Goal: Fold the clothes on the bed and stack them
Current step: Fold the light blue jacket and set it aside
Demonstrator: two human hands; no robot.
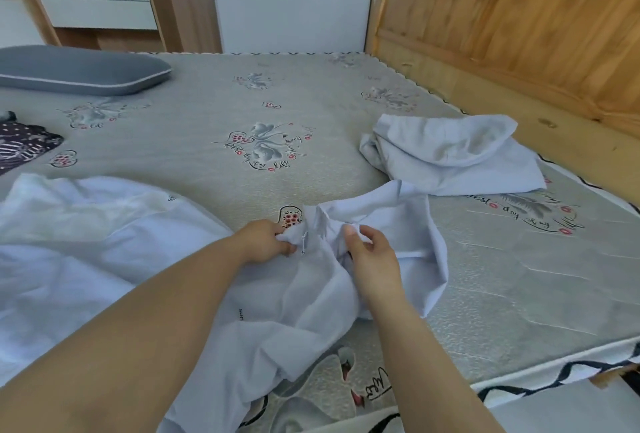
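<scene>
Clothes lie loose on the bed (311, 114): white garment (86, 242) at left, crumpled one (450, 152) far right, thin limp shirt (311, 301) at centre. Left hand (266, 240) bunches its collar; right hand (370, 252) pinches beside. Probably light, floppy; hold at shoulders.

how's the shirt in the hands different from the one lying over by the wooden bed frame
The held shirt is gripped at its collar by the left hand and right hand; the far shirt lies untouched. The held shirt sits at the near edge of the bed, the far shirt beside the wooden frame. Both are pale blue, crumpled and unfolded.
</scene>
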